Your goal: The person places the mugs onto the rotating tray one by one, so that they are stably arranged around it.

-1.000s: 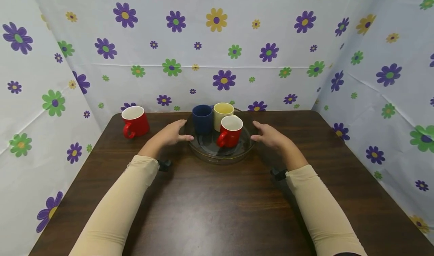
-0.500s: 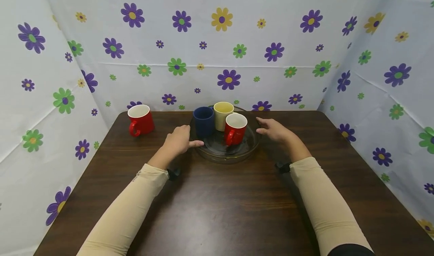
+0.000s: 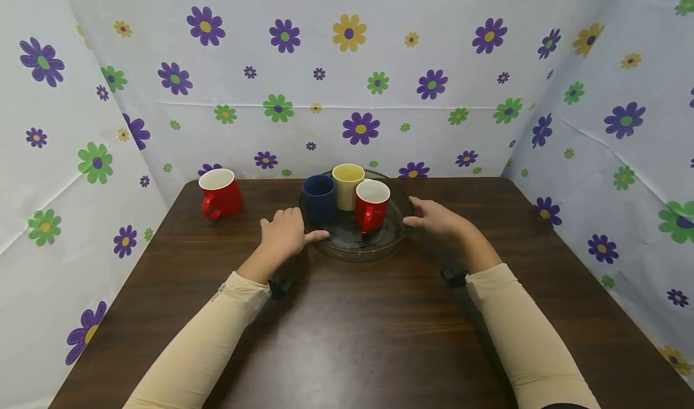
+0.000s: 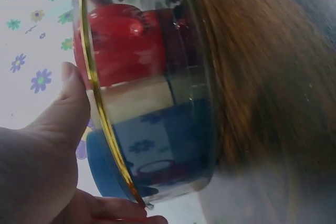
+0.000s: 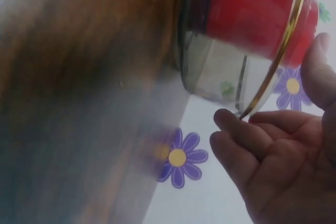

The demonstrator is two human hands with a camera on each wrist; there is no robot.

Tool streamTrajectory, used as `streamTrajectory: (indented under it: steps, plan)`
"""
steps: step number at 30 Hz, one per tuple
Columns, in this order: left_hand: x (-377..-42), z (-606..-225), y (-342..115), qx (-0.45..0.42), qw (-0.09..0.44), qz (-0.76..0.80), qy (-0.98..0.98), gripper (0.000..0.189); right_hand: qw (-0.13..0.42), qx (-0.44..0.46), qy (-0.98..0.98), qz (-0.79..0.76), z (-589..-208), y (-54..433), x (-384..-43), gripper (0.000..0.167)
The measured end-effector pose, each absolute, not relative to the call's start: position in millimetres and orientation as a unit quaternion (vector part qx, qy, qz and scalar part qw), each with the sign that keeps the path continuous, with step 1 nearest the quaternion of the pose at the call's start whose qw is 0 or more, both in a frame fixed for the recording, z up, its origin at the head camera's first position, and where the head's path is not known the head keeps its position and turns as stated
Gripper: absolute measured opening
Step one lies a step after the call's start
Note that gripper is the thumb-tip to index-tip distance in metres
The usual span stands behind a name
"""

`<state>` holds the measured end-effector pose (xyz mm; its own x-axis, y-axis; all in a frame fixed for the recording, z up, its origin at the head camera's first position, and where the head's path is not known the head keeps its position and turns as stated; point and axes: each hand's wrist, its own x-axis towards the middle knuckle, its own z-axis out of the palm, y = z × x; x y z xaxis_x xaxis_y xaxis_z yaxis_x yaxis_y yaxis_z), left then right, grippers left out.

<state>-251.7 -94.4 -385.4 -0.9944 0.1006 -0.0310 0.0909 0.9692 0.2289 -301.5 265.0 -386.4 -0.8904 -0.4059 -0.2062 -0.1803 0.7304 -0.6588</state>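
A clear glass bowl point(image 3: 358, 253) with a gold rim stands on the table. Inside it are a blue mug point(image 3: 319, 201), a yellow mug point(image 3: 346, 187) and a red mug point(image 3: 372, 207) with a white inside, its handle toward the front. My left hand point(image 3: 282, 234) holds the bowl's left side, thumb over the rim and fingers along the outside. On the opposite side my right hand point(image 3: 434, 216) holds the rim, its fingertips point(image 5: 228, 119) against the outer edge and thumb above. In the left wrist view the mugs show through the glass wall point(image 4: 205, 66).
A second red mug point(image 3: 220, 195) stands on the table's back left, its handle toward the front left. The dark wooden table point(image 3: 347, 330) reaches to a flowered cloth point(image 3: 303, 65) behind and at both sides.
The bowl has turned: the blue mug has come forward on the left, the red mug has swung round and its handle now faces front. My left hand has shifted toward the front.
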Motion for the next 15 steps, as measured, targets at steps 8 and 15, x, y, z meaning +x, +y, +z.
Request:
streamTrajectory:
  steps: [8,15]
  plan:
    - [-272.2,-379.2,-114.5,0.068,0.048,0.165,0.983,0.095,0.145,-0.157,0.928,-0.304,-391.1,260.0,-290.9,0.082]
    - [-295.6,-384.5,-128.3,0.163,0.083,0.200,0.963,0.091,0.129,-0.163,0.933,-0.293,-393.5,260.1,-287.3,0.082]
